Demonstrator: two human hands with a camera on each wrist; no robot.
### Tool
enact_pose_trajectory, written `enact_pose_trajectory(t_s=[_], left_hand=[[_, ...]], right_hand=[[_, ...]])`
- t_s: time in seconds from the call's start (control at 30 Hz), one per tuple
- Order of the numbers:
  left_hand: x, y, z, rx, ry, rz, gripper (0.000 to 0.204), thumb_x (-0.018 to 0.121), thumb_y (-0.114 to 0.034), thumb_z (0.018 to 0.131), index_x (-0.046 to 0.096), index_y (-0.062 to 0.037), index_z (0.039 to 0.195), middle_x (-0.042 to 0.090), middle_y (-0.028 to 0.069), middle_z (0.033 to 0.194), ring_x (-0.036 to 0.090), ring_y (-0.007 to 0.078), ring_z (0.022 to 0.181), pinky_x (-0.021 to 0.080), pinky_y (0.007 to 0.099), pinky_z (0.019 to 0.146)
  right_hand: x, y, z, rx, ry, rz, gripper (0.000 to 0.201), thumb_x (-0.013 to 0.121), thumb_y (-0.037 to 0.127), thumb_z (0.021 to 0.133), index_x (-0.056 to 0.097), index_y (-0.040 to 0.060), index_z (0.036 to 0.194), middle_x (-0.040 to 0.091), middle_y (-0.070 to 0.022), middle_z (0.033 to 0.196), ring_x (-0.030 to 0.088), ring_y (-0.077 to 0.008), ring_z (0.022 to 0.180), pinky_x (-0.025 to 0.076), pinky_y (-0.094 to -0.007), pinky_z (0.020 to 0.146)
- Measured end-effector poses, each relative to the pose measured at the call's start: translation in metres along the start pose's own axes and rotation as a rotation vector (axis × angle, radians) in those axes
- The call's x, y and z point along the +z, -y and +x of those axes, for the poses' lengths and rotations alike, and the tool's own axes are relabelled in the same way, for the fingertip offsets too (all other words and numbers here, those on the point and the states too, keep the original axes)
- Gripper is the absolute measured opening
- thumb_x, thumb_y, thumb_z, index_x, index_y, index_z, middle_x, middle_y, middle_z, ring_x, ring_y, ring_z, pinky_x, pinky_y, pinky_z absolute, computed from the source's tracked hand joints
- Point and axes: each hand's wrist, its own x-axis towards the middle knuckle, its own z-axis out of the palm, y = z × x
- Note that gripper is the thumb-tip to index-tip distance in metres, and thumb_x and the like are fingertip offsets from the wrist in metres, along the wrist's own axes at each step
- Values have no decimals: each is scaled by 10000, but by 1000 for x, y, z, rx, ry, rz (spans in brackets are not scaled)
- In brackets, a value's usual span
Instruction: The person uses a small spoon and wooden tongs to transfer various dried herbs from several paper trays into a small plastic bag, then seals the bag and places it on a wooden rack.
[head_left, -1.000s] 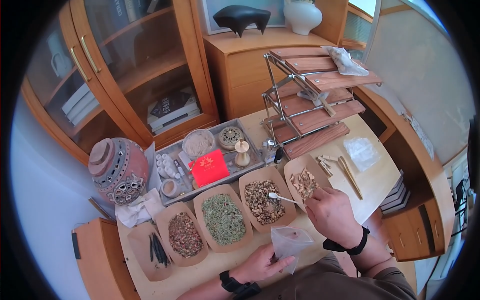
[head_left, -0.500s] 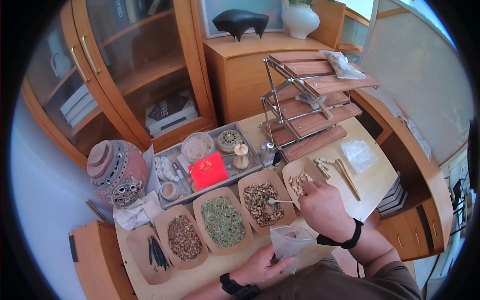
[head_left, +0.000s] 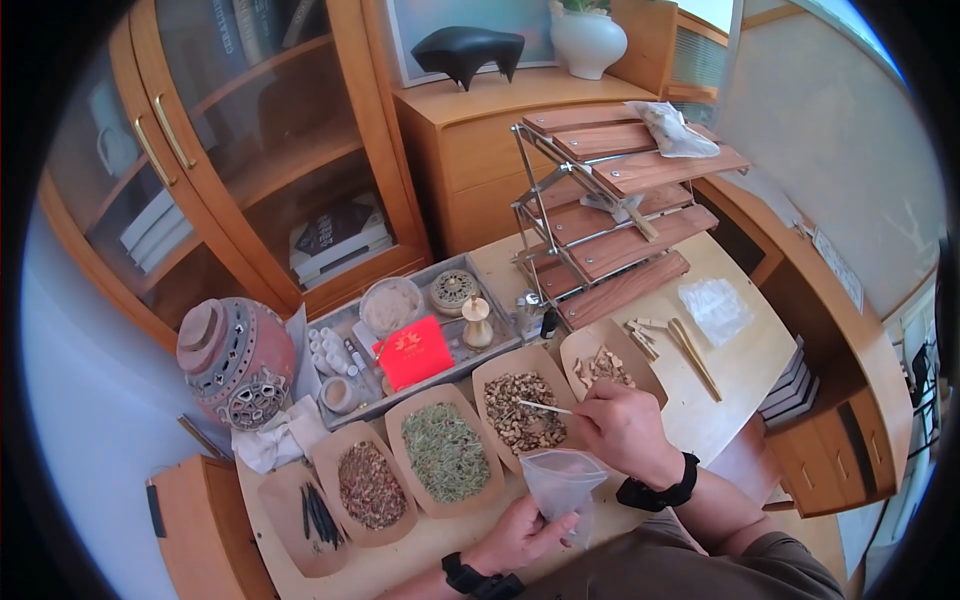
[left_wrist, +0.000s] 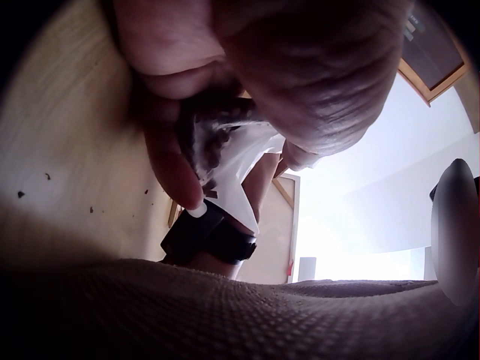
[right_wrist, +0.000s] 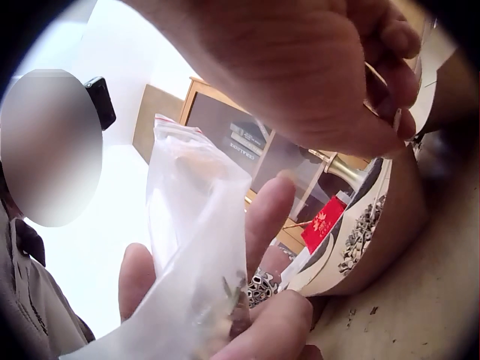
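Note:
In the head view the left hand (head_left: 520,540) grips a clear zip bag (head_left: 562,482) that stands with its mouth upward. The right hand (head_left: 622,430) pinches the handle of a small white spoon (head_left: 545,407), whose tip lies over the brown chopped pieces in a paper tray (head_left: 487,440). Through the bag's wall in the right wrist view, green and brown bits show near the bottom of the bag (right_wrist: 199,217). The left wrist view shows fingers curled round the bag (left_wrist: 238,169), with dark pieces inside.
Further paper trays hold wood chips (head_left: 605,368), green herbs (head_left: 445,450), reddish bits (head_left: 373,485) and dark pods (head_left: 320,515). Behind them are a grey tray (head_left: 450,375) with a red packet (head_left: 412,353), and a wooden folding rack (head_left: 640,235). Tweezers (head_left: 694,360) lie at right.
The right hand has moved left from beside the wood-chip tray, bringing the spoon further over the brown pieces. The bag and left hand have shifted slightly, and the whole view has tilted a little.

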Motion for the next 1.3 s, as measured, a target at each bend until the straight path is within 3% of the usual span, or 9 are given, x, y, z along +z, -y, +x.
enact_pose_trajectory(t_s=[0.37,0.5,0.8,0.97,1.0,1.07,1.17,1.3], left_hand=[[-3,0,1,26,-2,-55,386,514,-271,1149,464,7,1413,614,91,1197,672,151,958,616,335,796],[-3,-1,1,13,-2,-44,427,494,-285,1155,415,0,1463,601,94,1194,670,156,947,621,332,782],[-2,-6,3,-14,-13,-25,494,473,-297,1159,334,-3,1532,601,107,1201,673,168,919,632,335,758],[0,-5,4,-13,-44,-23,484,472,-313,1156,346,-7,1509,618,132,1226,703,194,925,609,343,792],[-1,-4,4,-12,-40,-23,484,472,-313,1156,346,-7,1509,618,132,1226,703,194,925,609,343,792],[-3,1,4,-16,-35,-12,565,490,-212,1149,215,-40,1612,560,129,1327,655,184,1042,651,363,763],[-3,-2,4,-2,-38,-43,551,491,-165,1144,226,-36,1610,577,130,1324,671,188,1025,649,360,777],[-7,3,0,-28,-64,-2,565,480,-221,1147,202,-44,1605,578,155,1318,702,230,993,652,386,794]], right_hand=[[-15,-11,-8,59,-28,200,125,803,31,819,834,41,939,719,-71,837,698,-251,665,560,-346,607],[-37,-8,-8,88,-33,251,84,804,50,816,826,57,897,722,-76,850,717,-284,735,575,-385,654],[-85,-4,-17,-152,-76,209,150,832,15,777,807,57,919,689,-57,862,677,-254,747,541,-379,636],[-97,1,-16,-341,-44,-19,155,810,18,756,779,58,904,672,-33,886,636,-218,739,494,-368,637],[-97,1,-15,-339,-46,-22,155,810,18,756,779,58,904,672,-33,886,636,-218,739,494,-368,637],[-100,3,-14,-391,-113,-96,130,800,34,754,765,53,878,646,-28,883,624,-212,757,486,-360,646],[-102,2,-14,-420,-106,-111,130,801,44,759,766,46,885,632,-32,893,617,-212,777,487,-355,658],[-103,0,-14,-459,-124,-124,160,792,56,773,778,41,932,616,-34,909,607,-209,784,486,-354,668]])
